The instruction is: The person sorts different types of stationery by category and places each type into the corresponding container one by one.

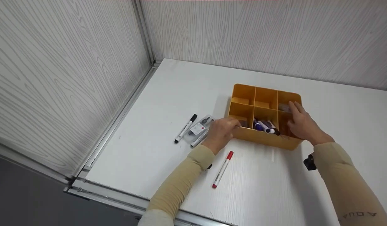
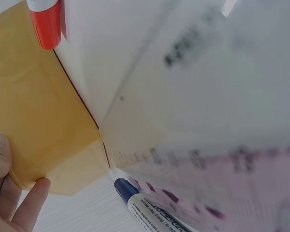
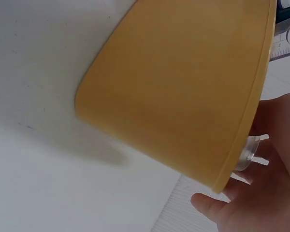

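Note:
A yellow-orange divided organizer box (image 1: 265, 141) stands on the white table. My left hand (image 1: 224, 130) grips its near left corner, with the thumb and fingers at the rim. My right hand (image 1: 303, 124) reaches over the right rim into the right-hand compartments. Between its fingers shows a clear round object (image 3: 249, 153), partly hidden by the rim and the fingers; its kind cannot be told. Several markers (image 1: 264, 126) lie tilted in the front middle compartment. The front left compartment holds a brownish item (image 1: 243, 123), too unclear to name.
Left of the box lie a black-capped marker (image 1: 185, 129), a clear case (image 1: 198, 128) with a white label, and another marker (image 1: 198, 142) partly behind my left hand. A red-capped marker (image 1: 222, 170) lies in front. Wood-grain panels (image 1: 262, 34) stand behind and left.

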